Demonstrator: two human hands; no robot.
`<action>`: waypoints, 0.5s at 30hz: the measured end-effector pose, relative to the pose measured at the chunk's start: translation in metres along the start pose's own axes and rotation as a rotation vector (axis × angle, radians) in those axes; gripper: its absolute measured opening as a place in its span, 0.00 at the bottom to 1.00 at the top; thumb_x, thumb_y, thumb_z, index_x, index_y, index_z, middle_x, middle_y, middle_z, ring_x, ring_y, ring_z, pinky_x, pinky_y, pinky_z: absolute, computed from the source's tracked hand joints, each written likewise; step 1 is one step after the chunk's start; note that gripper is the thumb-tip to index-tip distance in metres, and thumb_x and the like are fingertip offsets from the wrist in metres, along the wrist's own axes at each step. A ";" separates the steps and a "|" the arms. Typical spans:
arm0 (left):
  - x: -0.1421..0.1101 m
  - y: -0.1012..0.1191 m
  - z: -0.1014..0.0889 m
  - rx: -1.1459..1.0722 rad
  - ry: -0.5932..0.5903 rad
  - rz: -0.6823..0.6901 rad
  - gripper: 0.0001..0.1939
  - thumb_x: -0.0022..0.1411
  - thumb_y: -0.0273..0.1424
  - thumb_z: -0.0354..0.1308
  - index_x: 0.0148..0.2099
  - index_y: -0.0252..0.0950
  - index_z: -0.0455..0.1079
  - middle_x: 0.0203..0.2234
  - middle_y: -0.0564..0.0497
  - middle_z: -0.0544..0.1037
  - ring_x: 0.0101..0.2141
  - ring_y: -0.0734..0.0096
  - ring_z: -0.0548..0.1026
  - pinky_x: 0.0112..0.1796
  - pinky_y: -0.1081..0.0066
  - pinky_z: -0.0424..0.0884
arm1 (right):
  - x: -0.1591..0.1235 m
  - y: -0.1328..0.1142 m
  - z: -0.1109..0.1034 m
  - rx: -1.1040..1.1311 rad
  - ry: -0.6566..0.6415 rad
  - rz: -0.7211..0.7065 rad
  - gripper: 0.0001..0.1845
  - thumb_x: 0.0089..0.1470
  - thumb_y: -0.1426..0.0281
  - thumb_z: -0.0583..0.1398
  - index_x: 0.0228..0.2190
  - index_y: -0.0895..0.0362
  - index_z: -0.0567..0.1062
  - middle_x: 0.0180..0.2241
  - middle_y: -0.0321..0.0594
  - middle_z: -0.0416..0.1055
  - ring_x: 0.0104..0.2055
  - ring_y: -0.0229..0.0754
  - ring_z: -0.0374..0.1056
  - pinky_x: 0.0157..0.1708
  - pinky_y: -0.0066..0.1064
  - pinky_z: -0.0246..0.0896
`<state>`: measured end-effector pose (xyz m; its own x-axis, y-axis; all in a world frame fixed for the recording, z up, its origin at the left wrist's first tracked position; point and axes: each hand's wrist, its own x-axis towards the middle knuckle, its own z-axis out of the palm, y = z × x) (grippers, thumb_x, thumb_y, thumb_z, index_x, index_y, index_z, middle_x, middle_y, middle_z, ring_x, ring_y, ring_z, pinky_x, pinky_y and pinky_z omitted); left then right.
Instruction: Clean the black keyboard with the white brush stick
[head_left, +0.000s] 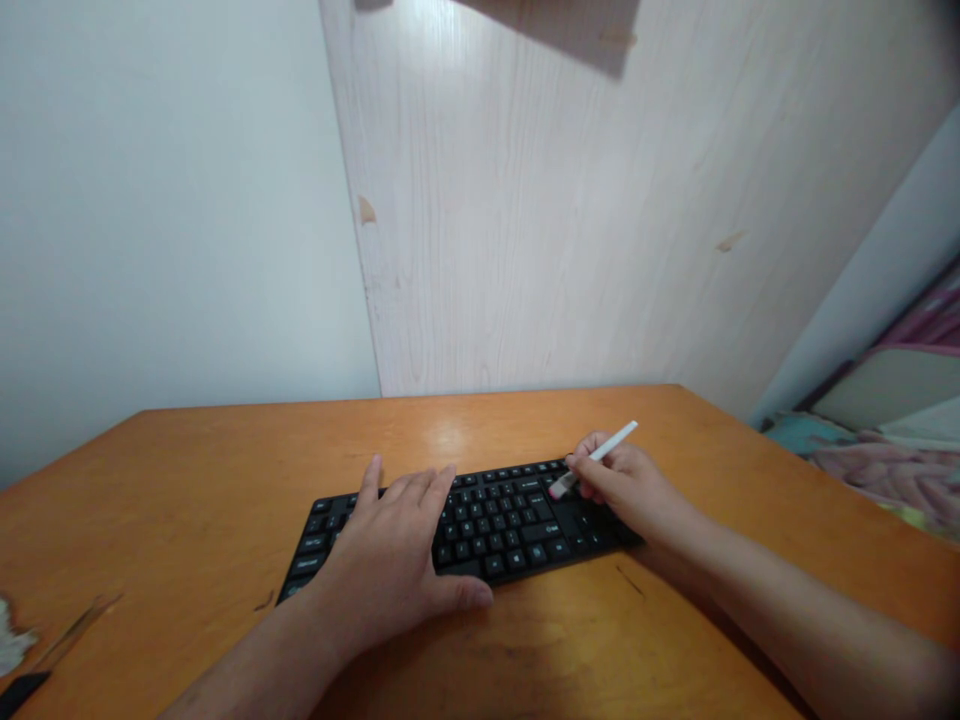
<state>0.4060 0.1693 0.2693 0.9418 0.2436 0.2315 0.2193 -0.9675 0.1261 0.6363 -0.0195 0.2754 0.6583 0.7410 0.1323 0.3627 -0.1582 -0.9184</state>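
The fingertips (581, 465) of the right hand (626, 490) are closed in a pinch around a small white-handled brush (604, 452), whose handle angles up and away toward the far right while its pale bristles (559, 488) press down among the keys. The left hand (382, 565) grasps nothing: its fingers (409, 488) are relaxed and spread, lying over the keys, and its thumb (469, 596) reaches out along the near edge of the keyboard. Beneath both hands lies a black keyboard (487, 530), set a little askew near the middle of the desk, closer to the near edge than the far one. The desk (187, 520) has an orange-brown wood finish with a soft shine, a few dark scuffs, and worn marks toward the near left. In the near left corner sit a black object (22, 692) and a whitish scrap (9, 635), both cut off by the frame, so neither can be identified. The desk's far edge meets a pale wood-grain panel (525, 220) with small tan patches, and a smooth white wall (165, 220) stands to its left. Far right, beyond the desk's corner, lies bedding in pink and teal (892, 465).
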 end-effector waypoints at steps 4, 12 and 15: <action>0.000 0.000 0.000 -0.001 -0.004 -0.007 0.56 0.46 0.69 0.53 0.67 0.35 0.58 0.61 0.35 0.68 0.60 0.41 0.65 0.63 0.37 0.28 | 0.005 0.011 -0.004 -0.093 0.027 -0.034 0.14 0.58 0.58 0.58 0.28 0.53 0.65 0.22 0.36 0.75 0.22 0.39 0.63 0.24 0.31 0.53; 0.001 0.002 -0.002 -0.003 -0.032 -0.020 0.56 0.46 0.68 0.54 0.67 0.35 0.57 0.61 0.35 0.67 0.61 0.41 0.64 0.63 0.37 0.29 | 0.000 -0.001 -0.005 -0.016 0.018 -0.042 0.14 0.58 0.57 0.58 0.29 0.53 0.65 0.24 0.38 0.77 0.24 0.40 0.68 0.26 0.31 0.54; 0.001 0.002 -0.002 -0.003 -0.034 -0.027 0.57 0.46 0.68 0.53 0.68 0.34 0.57 0.61 0.34 0.67 0.61 0.40 0.64 0.63 0.38 0.29 | -0.002 -0.003 -0.001 -0.012 -0.028 0.002 0.16 0.57 0.56 0.59 0.27 0.53 0.65 0.21 0.37 0.76 0.21 0.38 0.63 0.23 0.31 0.52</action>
<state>0.4068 0.1679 0.2714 0.9438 0.2671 0.1946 0.2440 -0.9604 0.1344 0.6348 -0.0209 0.2783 0.6403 0.7587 0.1201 0.3696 -0.1672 -0.9140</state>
